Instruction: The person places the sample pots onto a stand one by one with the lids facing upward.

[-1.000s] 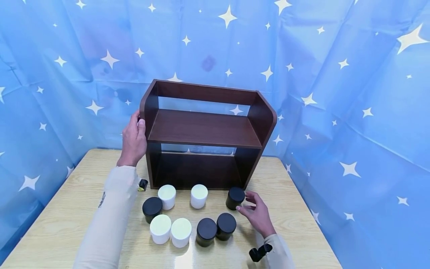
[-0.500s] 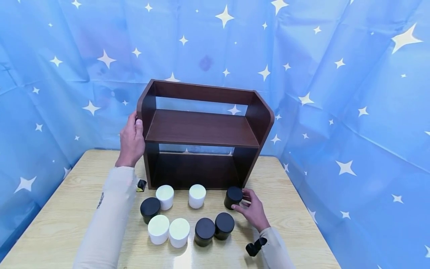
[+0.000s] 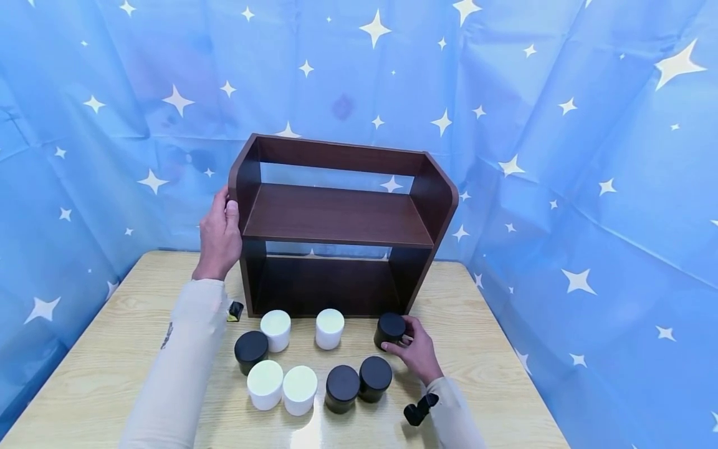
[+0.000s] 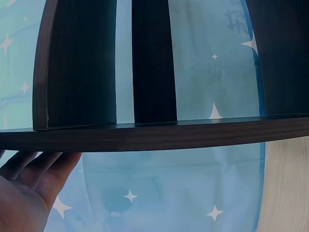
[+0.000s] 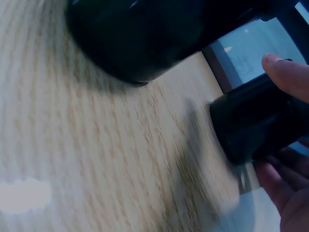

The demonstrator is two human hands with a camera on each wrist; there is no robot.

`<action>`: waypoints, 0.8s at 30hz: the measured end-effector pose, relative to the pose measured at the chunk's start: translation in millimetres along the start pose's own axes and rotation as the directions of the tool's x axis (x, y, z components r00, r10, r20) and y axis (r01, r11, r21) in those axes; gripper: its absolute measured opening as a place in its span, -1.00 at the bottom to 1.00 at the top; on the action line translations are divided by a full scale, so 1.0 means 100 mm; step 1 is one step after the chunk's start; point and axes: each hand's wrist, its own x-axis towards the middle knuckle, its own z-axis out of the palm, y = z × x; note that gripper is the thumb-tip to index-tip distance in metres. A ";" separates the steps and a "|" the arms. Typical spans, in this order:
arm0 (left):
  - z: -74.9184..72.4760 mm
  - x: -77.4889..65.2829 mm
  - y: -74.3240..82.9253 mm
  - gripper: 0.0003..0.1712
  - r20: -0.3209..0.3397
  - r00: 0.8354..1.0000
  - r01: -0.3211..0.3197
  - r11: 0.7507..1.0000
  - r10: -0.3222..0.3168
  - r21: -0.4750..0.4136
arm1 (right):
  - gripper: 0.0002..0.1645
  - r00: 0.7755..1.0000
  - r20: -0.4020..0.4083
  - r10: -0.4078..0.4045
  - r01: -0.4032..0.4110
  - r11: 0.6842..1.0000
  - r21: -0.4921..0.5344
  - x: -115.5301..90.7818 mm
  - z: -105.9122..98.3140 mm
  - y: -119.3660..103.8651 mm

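A dark brown two-tier shelf [image 3: 339,215] stands at the back of the table. My left hand [image 3: 219,240] rests against the outer face of its left side panel. In the left wrist view, my left hand [image 4: 31,188] has its fingertips at that panel, their ends hidden behind its edge. Before the shelf's right end, my right hand [image 3: 416,349] holds a black jar [image 3: 389,330] standing on the table. The right wrist view has thumb and fingers of my right hand [image 5: 294,198] on opposite sides of the black jar [image 5: 253,123].
Two white jars [image 3: 329,328] stand along the shelf's front. Nearer lie a black jar [image 3: 250,351] at left, two white jars [image 3: 300,390] and two black jars [image 3: 342,388]. A blue star-patterned curtain [image 3: 336,62] hangs behind the wooden table [image 3: 482,374].
My right hand has moved slightly left and closed its fingers about the black jar. My left hand stays at the shelf's side; the jars stay in place.
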 end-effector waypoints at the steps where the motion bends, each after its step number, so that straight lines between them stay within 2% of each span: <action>1: 0.00 0.00 0.00 -0.39 -0.003 1.000 -0.002 1.000 0.002 0.002 | -0.09 1.000 0.001 0.000 0.000 1.000 0.000 0.00 0.01 0.00; 11: -0.02 -0.02 0.00 -0.40 -0.025 1.000 -0.001 1.000 0.002 0.012 | -0.07 1.000 -0.005 0.020 -0.020 1.000 0.002 0.06 0.06 0.01; 24: 0.00 -0.02 0.01 -0.41 -0.022 1.000 0.004 1.000 -0.004 0.002 | -0.20 0.999 -0.033 0.032 -0.032 0.999 0.013 0.08 0.06 0.00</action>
